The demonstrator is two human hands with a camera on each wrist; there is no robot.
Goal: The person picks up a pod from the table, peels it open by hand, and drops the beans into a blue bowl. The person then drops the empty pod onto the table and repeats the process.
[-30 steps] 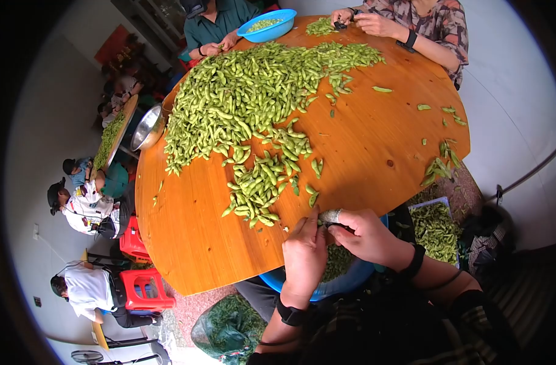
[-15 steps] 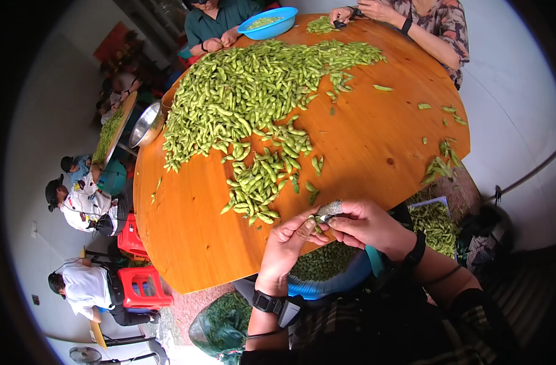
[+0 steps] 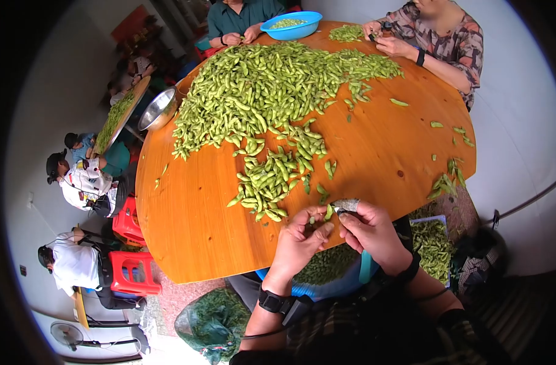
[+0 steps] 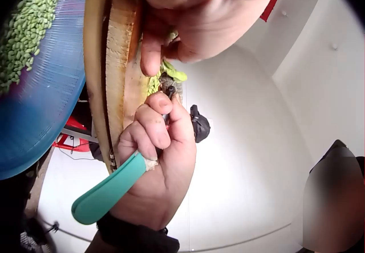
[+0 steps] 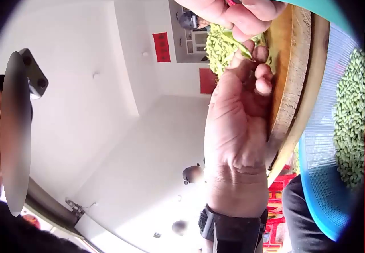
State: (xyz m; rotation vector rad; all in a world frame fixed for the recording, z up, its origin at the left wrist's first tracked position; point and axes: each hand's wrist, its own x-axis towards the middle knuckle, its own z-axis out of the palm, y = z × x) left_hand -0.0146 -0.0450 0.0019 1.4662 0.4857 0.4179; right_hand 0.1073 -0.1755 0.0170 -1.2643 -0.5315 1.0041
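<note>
Both hands meet over the near edge of the wooden table (image 3: 193, 243). My left hand (image 3: 302, 243) pinches a green soybean pod (image 5: 242, 47) at its fingertips, and a pale bean (image 3: 312, 220) shows by its fingers. Close beside it, my right hand (image 3: 375, 234) grips a small tool with a teal handle (image 4: 108, 190); fingers hide most of its working end. A grey sleeve (image 3: 346, 204) covers the right index finger. Below the hands stands a blue basin (image 5: 316, 167) of shelled beans (image 5: 351, 116). A small group of pods (image 3: 269, 182) lies just beyond.
A large pod heap (image 3: 253, 91) covers the far left of the table. Across it, two people work beside another blue basin (image 3: 314, 25). A steel bowl (image 3: 159, 109) is at the left edge, a crate of pods (image 3: 433, 246) at lower right, a green net bag (image 3: 214, 322) on the floor.
The left hand first draws back and turns, then comes up beside the right hand, a pod now showing between them. The head view has shifted, moving the table slightly right.
</note>
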